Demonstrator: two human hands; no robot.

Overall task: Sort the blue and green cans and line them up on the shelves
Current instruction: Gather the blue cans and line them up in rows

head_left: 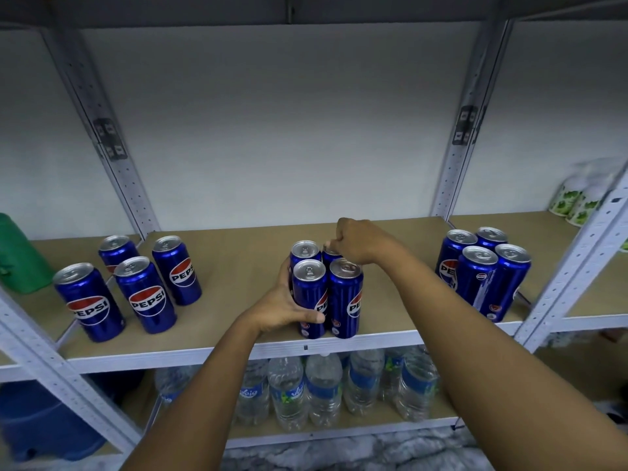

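A: What do we see on the shelf (238,243)?

B: Three clusters of blue cans: left (136,283), middle (323,290), right (482,273).

A: And our hands?

B: The left hand (285,305) wraps a front middle can; the right hand (360,241) pinches a rear can's top.

A: Green cans?

B: Perhaps the blurred ones far right (574,202). Lining up remains.
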